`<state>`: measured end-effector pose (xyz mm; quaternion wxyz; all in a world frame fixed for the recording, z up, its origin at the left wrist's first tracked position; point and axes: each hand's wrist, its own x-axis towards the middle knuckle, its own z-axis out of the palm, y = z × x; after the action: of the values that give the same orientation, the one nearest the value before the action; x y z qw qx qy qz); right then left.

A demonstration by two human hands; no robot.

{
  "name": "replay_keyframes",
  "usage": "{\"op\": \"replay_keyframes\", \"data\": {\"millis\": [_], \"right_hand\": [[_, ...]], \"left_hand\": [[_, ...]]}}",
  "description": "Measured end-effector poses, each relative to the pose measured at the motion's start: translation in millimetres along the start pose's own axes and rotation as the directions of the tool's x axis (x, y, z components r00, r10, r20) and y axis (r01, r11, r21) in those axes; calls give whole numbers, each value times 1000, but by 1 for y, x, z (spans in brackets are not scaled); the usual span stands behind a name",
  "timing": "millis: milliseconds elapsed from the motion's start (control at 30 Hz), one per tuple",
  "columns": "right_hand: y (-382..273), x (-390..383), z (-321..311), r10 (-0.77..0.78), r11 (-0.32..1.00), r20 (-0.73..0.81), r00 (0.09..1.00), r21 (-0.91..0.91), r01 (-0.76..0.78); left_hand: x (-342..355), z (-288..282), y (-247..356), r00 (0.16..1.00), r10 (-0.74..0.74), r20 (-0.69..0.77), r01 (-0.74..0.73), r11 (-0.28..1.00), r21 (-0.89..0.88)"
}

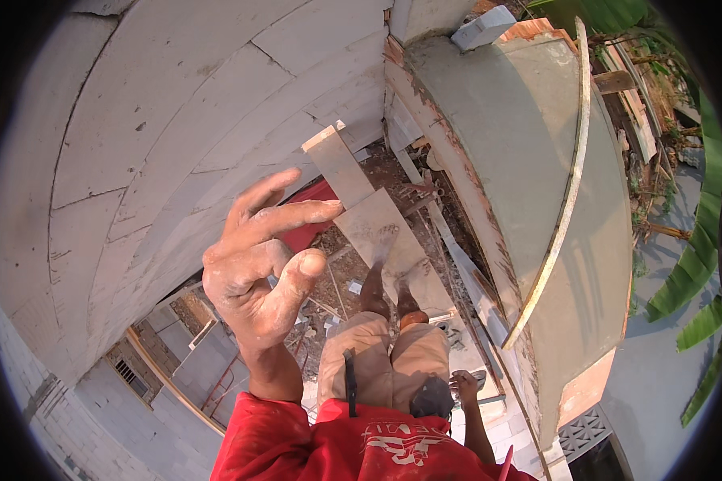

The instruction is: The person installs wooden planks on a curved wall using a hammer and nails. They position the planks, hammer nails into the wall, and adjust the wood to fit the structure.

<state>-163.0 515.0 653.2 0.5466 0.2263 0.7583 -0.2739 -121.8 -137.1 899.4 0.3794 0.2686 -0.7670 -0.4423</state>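
Observation:
My left hand (257, 256) is raised in front of the pale block wall, dusty, with its fingers apart and nothing in them. Its fingertips overlap the view of the planks below, and I see no contact. Low beside my right thigh is my right hand (464, 387), small in view, its fingers curled. A small grey piece (480, 375) shows next to those fingers; its kind is unclear. To the right, a long narrow straightedge (568, 200) lies across a smooth grey mortar or concrete surface (497, 104), apart from both hands.
I stand barefoot on raised wooden planks (385, 224). The tall block wall (192, 104) rises on the left. A light block (483, 29) sits at the slab's far end. Rubble and timber lie below. Banana leaves (690, 264) hang beyond the slab's right edge.

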Motion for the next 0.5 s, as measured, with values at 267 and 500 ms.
{"op": "replay_keyframes", "data": {"millis": [267,500], "right_hand": [[-6,-24,7,-90,995,0,996,47,90],[-21,-64,-3,-154,984,141,978,-70,165]], "left_hand": [[-17,121,12,730,-290,618,286,952,109],[62,311,307,442,591,675,-292,806,-515]]}}
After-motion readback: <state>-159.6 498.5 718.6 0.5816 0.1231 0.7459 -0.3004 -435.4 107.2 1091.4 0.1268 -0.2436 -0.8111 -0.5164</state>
